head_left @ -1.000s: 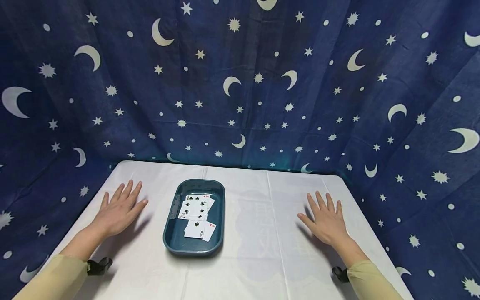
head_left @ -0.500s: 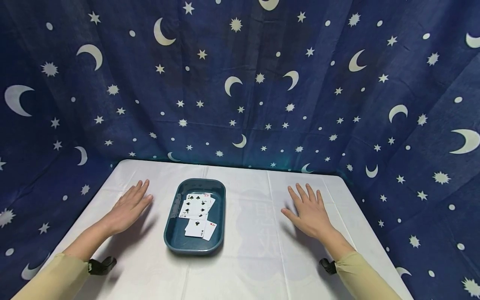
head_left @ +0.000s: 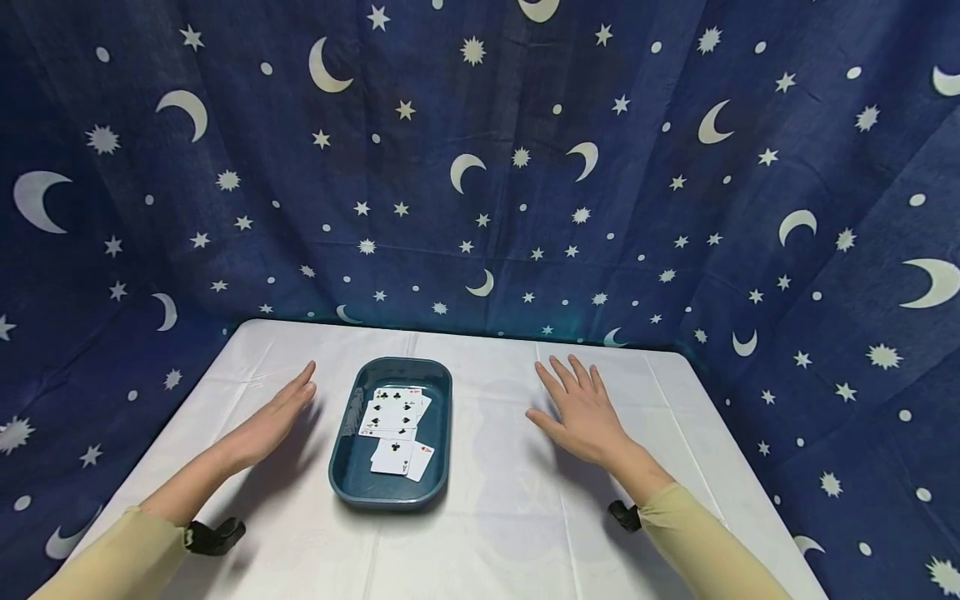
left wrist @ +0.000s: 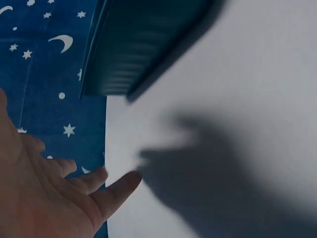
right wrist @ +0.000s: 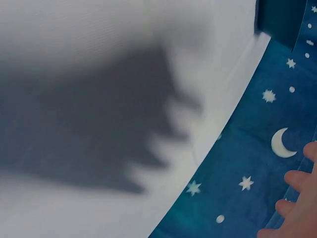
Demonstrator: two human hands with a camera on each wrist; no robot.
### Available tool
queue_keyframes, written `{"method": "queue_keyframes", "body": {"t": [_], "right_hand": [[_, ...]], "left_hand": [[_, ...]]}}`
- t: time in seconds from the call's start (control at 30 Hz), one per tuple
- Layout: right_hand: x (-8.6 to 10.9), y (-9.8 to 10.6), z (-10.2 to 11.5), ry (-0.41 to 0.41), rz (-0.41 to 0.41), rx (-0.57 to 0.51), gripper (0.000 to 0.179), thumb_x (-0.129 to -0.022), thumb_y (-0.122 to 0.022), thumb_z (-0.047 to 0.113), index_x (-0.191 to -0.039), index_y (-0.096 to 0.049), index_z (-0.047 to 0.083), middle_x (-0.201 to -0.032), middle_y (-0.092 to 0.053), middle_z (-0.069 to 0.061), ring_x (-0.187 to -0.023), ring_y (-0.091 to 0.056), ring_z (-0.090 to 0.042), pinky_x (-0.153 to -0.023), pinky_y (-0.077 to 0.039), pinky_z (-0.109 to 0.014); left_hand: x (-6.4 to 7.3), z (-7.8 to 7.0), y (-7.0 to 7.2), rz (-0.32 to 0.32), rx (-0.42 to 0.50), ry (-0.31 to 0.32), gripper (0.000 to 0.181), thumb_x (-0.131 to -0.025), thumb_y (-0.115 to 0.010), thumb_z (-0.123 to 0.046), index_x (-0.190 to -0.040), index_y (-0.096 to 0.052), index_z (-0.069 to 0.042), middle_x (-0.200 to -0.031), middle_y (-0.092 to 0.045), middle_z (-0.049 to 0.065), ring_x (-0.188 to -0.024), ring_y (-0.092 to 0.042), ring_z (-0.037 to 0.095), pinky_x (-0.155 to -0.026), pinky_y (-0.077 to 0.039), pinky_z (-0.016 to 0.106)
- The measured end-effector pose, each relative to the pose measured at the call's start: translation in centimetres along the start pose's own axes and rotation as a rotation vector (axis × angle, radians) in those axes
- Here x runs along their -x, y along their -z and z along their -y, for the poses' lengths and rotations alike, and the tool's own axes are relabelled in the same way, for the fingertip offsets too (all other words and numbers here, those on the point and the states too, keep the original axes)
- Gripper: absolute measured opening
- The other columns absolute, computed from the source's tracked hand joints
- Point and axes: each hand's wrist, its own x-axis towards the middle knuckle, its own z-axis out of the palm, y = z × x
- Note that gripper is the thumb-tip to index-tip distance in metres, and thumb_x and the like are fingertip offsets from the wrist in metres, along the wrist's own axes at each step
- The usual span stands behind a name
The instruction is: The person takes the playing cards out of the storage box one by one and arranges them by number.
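A dark teal tray (head_left: 390, 492) with rounded corners lies left of the table's middle. Several overlapping playing cards (head_left: 392, 414) lie face up in it, with black clubs and spades showing. Beside the tray on the left, my left hand (head_left: 266, 425) hovers over the table, its fingers straight and its palm turned toward the tray. My right hand (head_left: 581, 415) hovers to the right of the tray with fingers spread, back upward, holding nothing. In the left wrist view the tray's side wall (left wrist: 133, 49) stands ahead of the fingers.
A white cloth (head_left: 495, 533) covers the table. Dark blue curtains (head_left: 420, 167) with moons and stars enclose the back and both sides. Each wrist carries a black strap device, such as the one on the left (head_left: 215, 536).
My right hand has moved left toward the tray. My left hand has shifted slightly right and turned onto its edge. The tray and cards stay where they were.
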Motion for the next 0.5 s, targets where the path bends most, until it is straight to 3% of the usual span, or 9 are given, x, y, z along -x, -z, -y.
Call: {"method": "queue_keyframes", "body": {"t": [0.2, 0.33, 0.5], "right_hand": [[-1.7, 0.2, 1.9, 0.054, 0.019, -0.027, 0.081, -0.099, -0.04, 0.07, -0.164, -0.027, 0.023, -0.167, -0.026, -0.009, -0.155, -0.009, -0.035, -0.118, -0.007, -0.063], [-2.8, 0.4, 3.2, 0.086, 0.043, -0.036, 0.08, -0.099, -0.037, 0.071, -0.165, -0.024, 0.025, -0.168, -0.024, -0.007, -0.155, -0.008, -0.033, -0.119, -0.006, -0.062], [-4.3, 0.7, 5.1, 0.144, 0.076, -0.045, 0.079, -0.101, -0.038, 0.067, -0.165, -0.022, 0.026, -0.168, -0.023, -0.007, -0.155, -0.009, -0.034, -0.12, -0.004, -0.06]], "left_hand": [[-0.3, -0.7, -1.0, 0.042, 0.19, 0.104, 0.077, -0.109, -0.025, -0.055, -0.165, 0.008, -0.013, -0.167, 0.007, 0.025, -0.148, -0.014, 0.054, -0.101, -0.044, 0.06], [-0.5, -0.9, -1.7, 0.061, 0.3, 0.157, 0.08, -0.107, -0.029, -0.059, -0.165, 0.009, -0.018, -0.168, 0.005, 0.024, -0.147, -0.02, 0.052, -0.096, -0.051, 0.054], [-0.8, -0.8, -2.7, 0.072, 0.367, 0.181, 0.081, -0.107, -0.037, -0.056, -0.165, 0.006, -0.019, -0.167, 0.001, 0.026, -0.146, -0.027, 0.05, -0.095, -0.052, 0.053]]}}
